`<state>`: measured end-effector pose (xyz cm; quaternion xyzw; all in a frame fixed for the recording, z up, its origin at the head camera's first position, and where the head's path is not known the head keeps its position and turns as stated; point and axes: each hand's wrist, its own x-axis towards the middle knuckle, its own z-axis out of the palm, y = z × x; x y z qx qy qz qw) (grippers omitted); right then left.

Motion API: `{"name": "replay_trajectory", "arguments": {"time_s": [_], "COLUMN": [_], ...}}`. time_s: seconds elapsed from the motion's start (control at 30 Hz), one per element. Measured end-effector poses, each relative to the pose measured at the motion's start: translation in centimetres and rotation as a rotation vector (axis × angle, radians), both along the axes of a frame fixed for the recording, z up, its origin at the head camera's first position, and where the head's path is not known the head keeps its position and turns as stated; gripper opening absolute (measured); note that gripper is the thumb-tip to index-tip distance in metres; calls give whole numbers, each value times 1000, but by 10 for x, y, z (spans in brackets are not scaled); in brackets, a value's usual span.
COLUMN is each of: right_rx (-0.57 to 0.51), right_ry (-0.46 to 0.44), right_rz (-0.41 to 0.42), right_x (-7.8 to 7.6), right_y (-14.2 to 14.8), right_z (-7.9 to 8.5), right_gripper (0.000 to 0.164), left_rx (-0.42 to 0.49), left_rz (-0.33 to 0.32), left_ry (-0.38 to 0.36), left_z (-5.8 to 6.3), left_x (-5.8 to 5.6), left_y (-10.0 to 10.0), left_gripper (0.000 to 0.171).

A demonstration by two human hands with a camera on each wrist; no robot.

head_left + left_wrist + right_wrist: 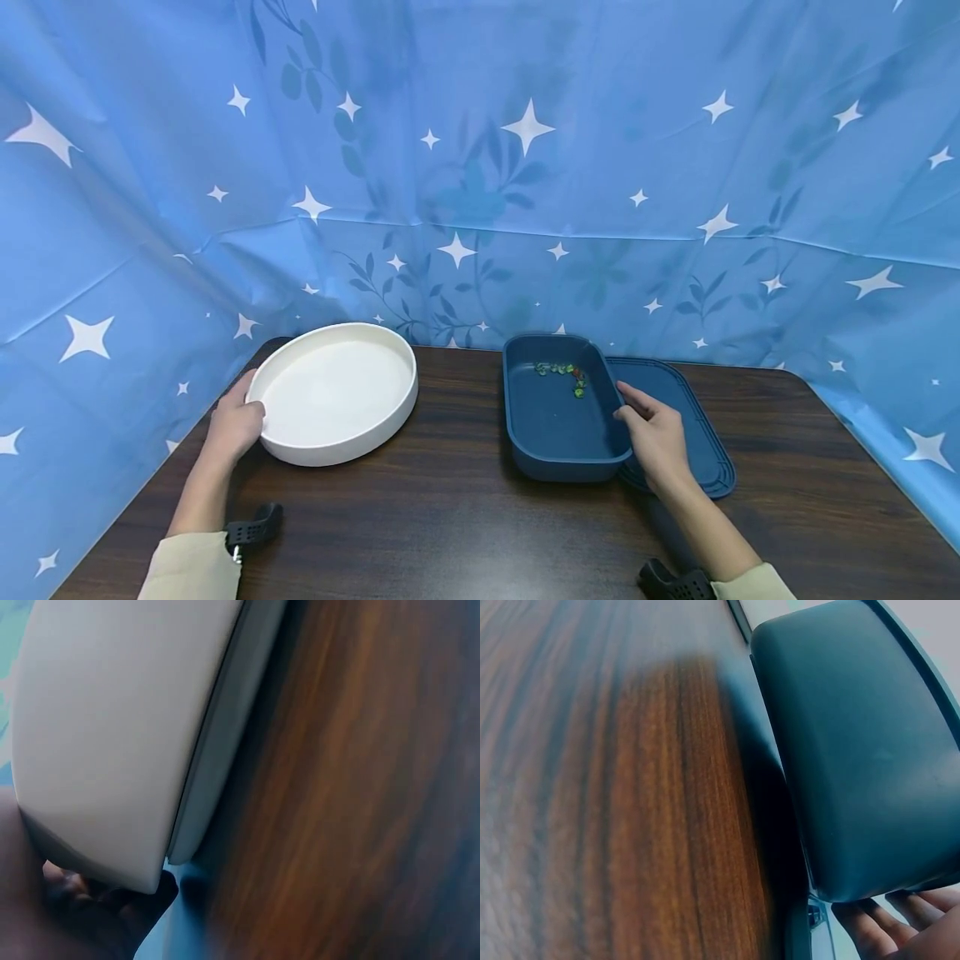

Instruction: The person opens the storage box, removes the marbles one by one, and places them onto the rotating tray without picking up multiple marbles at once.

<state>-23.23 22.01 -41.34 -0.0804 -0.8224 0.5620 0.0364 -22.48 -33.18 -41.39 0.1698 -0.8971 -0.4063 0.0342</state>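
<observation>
Two vessels were held at once, one in each grip, toward the far side of a dark wooden table [450, 517]. My left grip [236, 421] grasped a round white dish [337, 387] at its left side, the thumb over the rim and the fingers outside the wall; a raised wall of this kind presumably offered the simplest purchase. My right grip [660, 437] grasped a deep blue container [562, 433] near the middle of its right rim, the thumb at the rim and, as the right wrist view showed, fingertips against the lower outer edge, which likely steadied the wall from below. Small green pieces [569, 368] and a reddish piece [576, 373] lay in a bent row on the container's floor, toward its far right part; the high walls seemed well suited to keeping them in. A flat blue panel [697, 433], lid-like in outline, lay just right of the container, partly hidden by it and by my right grip, perhaps set there to be near the vessel it matched. Whether either base was raised slightly from the table, I could not tell.
</observation>
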Motion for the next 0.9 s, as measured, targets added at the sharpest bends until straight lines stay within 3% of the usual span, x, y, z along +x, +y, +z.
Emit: {"name": "replay_trajectory", "arguments": {"time_s": [0.3, 0.9], "right_rx": [-7, 7], "right_ry": [6, 25], "right_rz": [6, -1], "right_x": [1, 1], "right_y": [0, -2], "right_z": [3, 1], "right_gripper": [54, 54], "left_rx": [-12, -50], "left_rz": [-109, -107], "left_ry": [-8, -1], "left_z": [-1, -1], "left_x": [-6, -6], "left_y": [18, 24], "left_gripper": [78, 72]}}
